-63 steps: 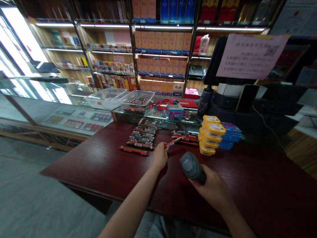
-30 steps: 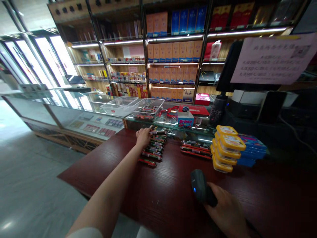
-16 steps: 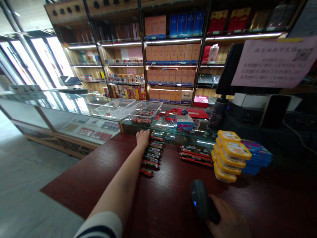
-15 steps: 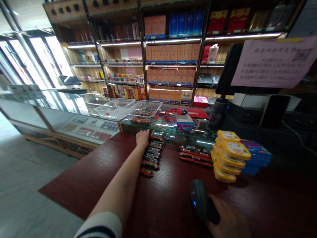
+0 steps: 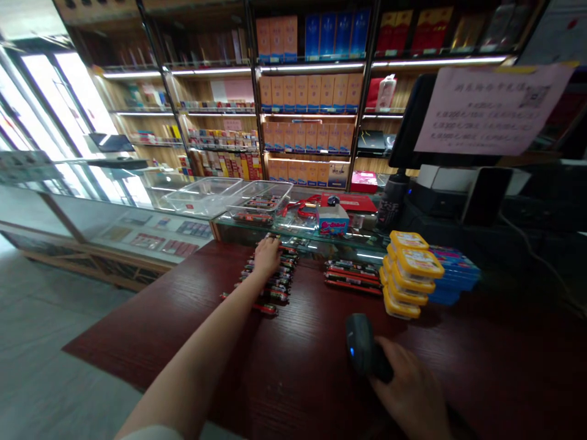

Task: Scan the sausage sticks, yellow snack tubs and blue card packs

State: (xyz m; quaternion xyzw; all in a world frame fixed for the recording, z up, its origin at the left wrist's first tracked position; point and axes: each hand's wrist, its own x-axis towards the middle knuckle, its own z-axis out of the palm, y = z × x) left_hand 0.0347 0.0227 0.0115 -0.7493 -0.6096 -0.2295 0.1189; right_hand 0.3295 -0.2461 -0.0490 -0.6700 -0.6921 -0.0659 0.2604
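Observation:
My left hand (image 5: 266,255) reaches over a row of dark wrapped sausage sticks (image 5: 280,278) with red ends, laid side by side on the brown counter. Its fingers are bent down and closed at the row's far end; the fingertips and what lies under them are hidden. In my right hand (image 5: 408,382), at the lower right, is a black barcode scanner (image 5: 360,345) with a blue light, my fingers wrapped round its handle. A smaller group of similar sticks (image 5: 353,277) lies to the right of the row, apart from both hands.
Yellow-lidded tubs (image 5: 410,275) stand stacked beside blue boxes (image 5: 454,275) on the right. Clear plastic trays (image 5: 202,195) and a small blue-pink carton (image 5: 332,221) sit on the glass case behind. A monitor (image 5: 408,131) carries a pink paper sign. Stocked shelves line the back wall.
My left hand has moved from the row's left side onto its far end, exposing more stick ends on the left. The scanner stays in my right hand. The view has shifted slightly.

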